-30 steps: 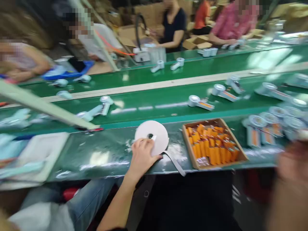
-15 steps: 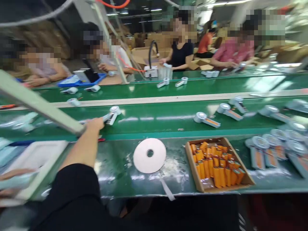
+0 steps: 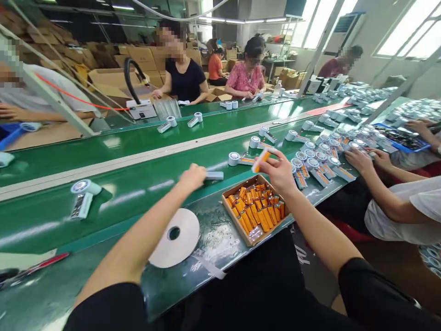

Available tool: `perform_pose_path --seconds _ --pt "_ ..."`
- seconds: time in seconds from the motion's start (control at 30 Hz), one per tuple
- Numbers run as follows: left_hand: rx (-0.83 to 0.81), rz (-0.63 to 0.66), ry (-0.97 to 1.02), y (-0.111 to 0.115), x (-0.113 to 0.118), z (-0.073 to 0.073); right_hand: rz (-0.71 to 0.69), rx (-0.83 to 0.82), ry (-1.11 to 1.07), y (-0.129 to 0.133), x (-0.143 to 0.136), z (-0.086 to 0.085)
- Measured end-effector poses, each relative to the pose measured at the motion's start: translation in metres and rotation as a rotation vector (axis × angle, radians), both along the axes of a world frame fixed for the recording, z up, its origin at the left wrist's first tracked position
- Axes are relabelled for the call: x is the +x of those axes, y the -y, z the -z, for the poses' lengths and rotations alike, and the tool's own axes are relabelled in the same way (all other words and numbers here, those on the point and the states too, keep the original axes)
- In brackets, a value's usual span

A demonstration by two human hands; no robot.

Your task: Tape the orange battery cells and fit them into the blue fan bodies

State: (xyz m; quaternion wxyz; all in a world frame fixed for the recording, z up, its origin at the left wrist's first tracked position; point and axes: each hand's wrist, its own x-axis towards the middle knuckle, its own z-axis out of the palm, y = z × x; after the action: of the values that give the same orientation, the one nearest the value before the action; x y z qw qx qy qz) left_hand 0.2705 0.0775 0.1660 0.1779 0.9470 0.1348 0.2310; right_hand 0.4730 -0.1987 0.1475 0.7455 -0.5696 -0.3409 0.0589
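My left hand [image 3: 193, 178] is over the green belt, its fingers closed round the end of a pale blue-grey part [image 3: 214, 175]; the hand is slightly blurred. My right hand [image 3: 278, 170] pinches an orange battery pack with a white edge [image 3: 261, 161], raised above the far right corner of a cardboard tray [image 3: 237, 225]. Orange packs [image 3: 253, 209] fill that tray. A white roll of tape [image 3: 186, 234] lies on the table beside my left forearm. Just beyond my right hand, a round-headed device [image 3: 234, 159] lies on the belt with orange in its handle.
Many similar devices [image 3: 312, 163] crowd the right side, near a co-worker's hands [image 3: 360, 160]. One device [image 3: 82, 186] lies on the belt at left. Red-handled tool [image 3: 51, 261] is at lower left. People sit across the two belts. A slanted post [image 3: 396, 87] stands at right.
The view has swung to the right. My left hand has moved from the device at the left toward the tray, and now holds a part. My right hand has come into view with an orange pack.
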Motion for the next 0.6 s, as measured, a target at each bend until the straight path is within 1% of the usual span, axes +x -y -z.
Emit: perform_pose_path --seconds 0.03,0.07,0.1,0.13,0.2,0.3,0.4,0.47,0.53,0.6 --pt "-0.014 -0.003 -0.052 0.012 0.008 0.011 -0.048 -0.086 0.076 -0.027 0.001 0.002" --pt "-0.026 -0.007 -0.099 0.022 0.013 0.018 -0.079 -0.188 0.163 -0.050 0.002 0.004" --pt "-0.035 -0.011 -0.136 0.029 0.016 0.021 -0.098 -0.286 0.245 -0.067 0.005 0.007" --pt "-0.042 -0.011 -0.169 0.033 0.018 0.021 -0.111 -0.374 0.315 -0.080 0.008 0.010" --pt "-0.052 0.007 -0.227 0.040 0.024 0.013 -0.126 -0.500 0.403 -0.098 0.016 0.015" --pt "-0.063 0.056 -0.288 0.047 0.040 -0.002 -0.123 -0.642 0.498 -0.115 0.023 0.021" --pt "-0.072 0.083 -0.316 0.051 0.049 -0.010 -0.136 -0.770 0.598 -0.128 0.017 0.024" --pt "-0.086 0.071 -0.333 0.050 0.044 -0.010 -0.170 -0.835 0.665 -0.132 0.007 0.023" --pt "-0.105 0.032 -0.348 0.049 0.029 -0.008 -0.217 -0.877 0.726 -0.128 -0.002 0.022" --pt "-0.132 -0.003 -0.357 0.047 0.013 -0.003 -0.278 -0.895 0.780 -0.122 -0.001 0.029"
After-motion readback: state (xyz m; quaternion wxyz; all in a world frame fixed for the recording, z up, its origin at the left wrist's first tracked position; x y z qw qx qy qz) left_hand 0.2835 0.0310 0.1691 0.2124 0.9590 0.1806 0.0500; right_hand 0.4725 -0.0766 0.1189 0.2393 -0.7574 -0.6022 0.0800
